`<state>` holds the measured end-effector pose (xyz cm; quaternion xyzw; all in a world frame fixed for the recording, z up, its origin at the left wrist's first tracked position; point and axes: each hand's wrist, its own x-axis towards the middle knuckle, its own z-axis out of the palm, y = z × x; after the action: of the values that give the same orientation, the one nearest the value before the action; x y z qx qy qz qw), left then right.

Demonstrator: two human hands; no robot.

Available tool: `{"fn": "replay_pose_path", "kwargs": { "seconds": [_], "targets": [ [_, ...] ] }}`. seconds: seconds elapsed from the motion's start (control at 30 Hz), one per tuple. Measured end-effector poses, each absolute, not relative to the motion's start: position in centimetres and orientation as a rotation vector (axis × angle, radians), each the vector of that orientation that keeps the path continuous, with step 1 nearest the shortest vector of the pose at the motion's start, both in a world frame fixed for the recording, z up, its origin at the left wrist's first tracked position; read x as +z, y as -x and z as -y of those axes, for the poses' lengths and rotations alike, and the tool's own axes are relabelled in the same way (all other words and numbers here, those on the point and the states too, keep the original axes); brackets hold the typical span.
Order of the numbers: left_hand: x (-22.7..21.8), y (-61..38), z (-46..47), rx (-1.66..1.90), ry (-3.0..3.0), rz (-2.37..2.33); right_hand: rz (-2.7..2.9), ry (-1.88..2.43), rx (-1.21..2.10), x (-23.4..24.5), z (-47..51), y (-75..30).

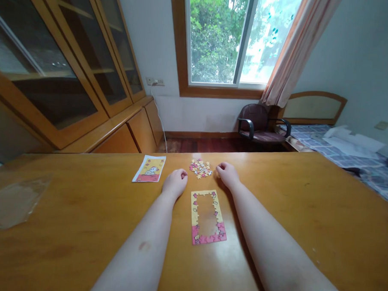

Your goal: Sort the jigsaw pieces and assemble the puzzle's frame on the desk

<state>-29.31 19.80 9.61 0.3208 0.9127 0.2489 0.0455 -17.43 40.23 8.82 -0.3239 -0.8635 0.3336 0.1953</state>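
A pile of loose jigsaw pieces (200, 168) in pink, yellow and white lies toward the far side of the table. My left hand (175, 182) rests just left of it, its fingers curled in and no piece showing in them. On the pile's right, my right hand (228, 175) is also curled closed on the tabletop, with nothing visible in its fingers. Between my forearms lies a joined puzzle border (194, 218), yellow above and pink below, around a bare rectangular middle. A printed picture sheet (150, 169) with a white cartoon animal lies flat beyond my left hand.
A clear plastic bag (14, 202) lies on the left of the wooden table (307, 210). Beyond the table are a glass-doored cabinet (131, 97) at left, a dark office chair (262, 122), and a bed (329, 143) at right.
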Motion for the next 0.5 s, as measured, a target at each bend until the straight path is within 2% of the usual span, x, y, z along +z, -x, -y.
{"fn": "replay_pose_path", "kwargs": {
  "seconds": [0.13,0.23,0.5],
  "targets": [
    [10.1,27.8,-20.4,0.387,-1.064,-2.949,2.441,0.875,0.925,9.0,-39.7,17.6],
    [10.2,27.1,-20.9,0.244,-1.065,-2.998,2.467,0.886,0.903,9.1,-39.4,17.7],
    [10.5,27.3,-20.6,0.387,-0.975,-2.979,2.503,0.836,0.882,8.9,-39.5,17.7]
  ]
}}
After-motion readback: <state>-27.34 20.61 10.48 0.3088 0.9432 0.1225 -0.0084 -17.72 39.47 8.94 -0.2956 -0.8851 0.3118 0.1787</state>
